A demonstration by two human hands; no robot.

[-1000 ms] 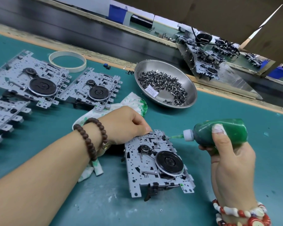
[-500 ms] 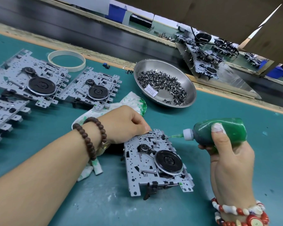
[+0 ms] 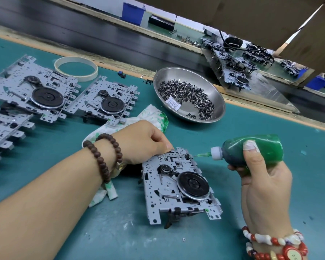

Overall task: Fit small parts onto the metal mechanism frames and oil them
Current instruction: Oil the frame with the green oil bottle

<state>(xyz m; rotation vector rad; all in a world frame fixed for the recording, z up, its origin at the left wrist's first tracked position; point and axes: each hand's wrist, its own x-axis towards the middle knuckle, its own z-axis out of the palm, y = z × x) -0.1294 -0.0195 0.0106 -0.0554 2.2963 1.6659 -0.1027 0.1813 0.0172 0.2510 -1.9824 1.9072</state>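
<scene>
A grey metal mechanism frame (image 3: 158, 186) with a black flywheel lies on the teal mat in front of me. My left hand (image 3: 142, 141) is curled over the frame's far left corner, thumb tip on the metal edge; what the fingers hold is hidden. My right hand (image 3: 261, 177) grips a green oil bottle (image 3: 255, 150) on its side. The bottle's thin green needle tip touches the frame's far right corner. A steel bowl (image 3: 219, 98) of several small dark parts stands behind the frame.
Three more frames (image 3: 17, 89) lie in a row at the left. A green-stained white cloth (image 3: 152, 114) lies under my left wrist. A tape ring (image 3: 76, 67) sits at the back left. A black conveyor runs behind the mat edge, with stacked mechanisms (image 3: 231, 68) beyond.
Almost nothing has moved. Both hands stay in place, with the bottle's needle still at the frame's far right corner.
</scene>
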